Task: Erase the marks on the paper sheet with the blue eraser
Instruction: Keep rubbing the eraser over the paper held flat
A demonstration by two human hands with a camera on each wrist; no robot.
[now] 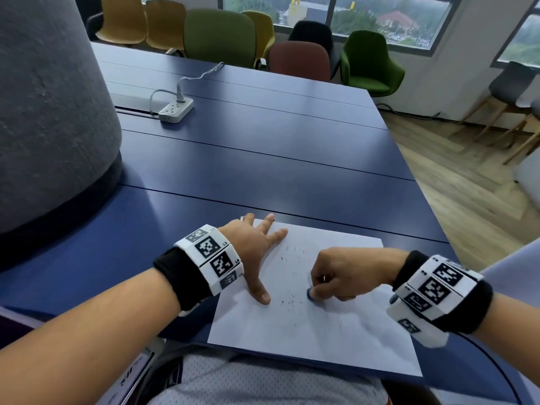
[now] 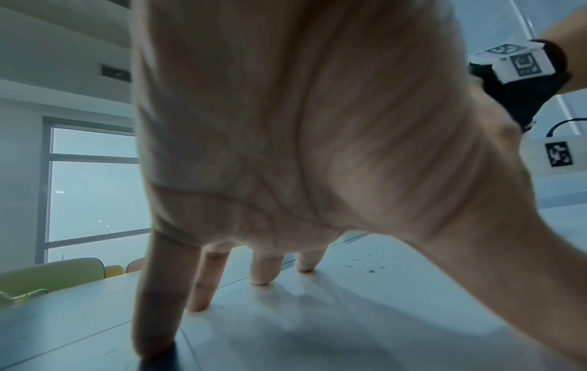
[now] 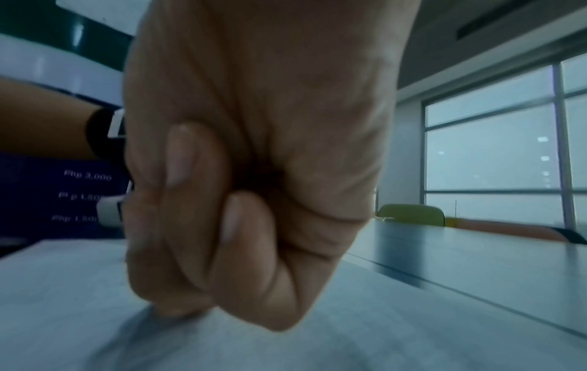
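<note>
A white paper sheet (image 1: pixel 315 325) lies on the blue table at its near edge, dotted with dark eraser crumbs and faint marks around its middle. My right hand (image 1: pixel 336 276) is curled into a fist near the sheet's centre and pinches the blue eraser (image 1: pixel 310 294), whose tip shows below the fingers and touches the paper. In the right wrist view the curled fingers (image 3: pixel 241 226) hide the eraser. My left hand (image 1: pixel 257 252) lies spread flat on the sheet's left side, thumb and fingertips (image 2: pixel 260 276) pressing it down.
The blue table (image 1: pixel 263 159) stretches away from me. A white power strip (image 1: pixel 176 109) with its cable sits far left. A large grey rounded object (image 1: pixel 49 112) stands at the left. Chairs line the far side, and the table's right edge drops to wooden floor.
</note>
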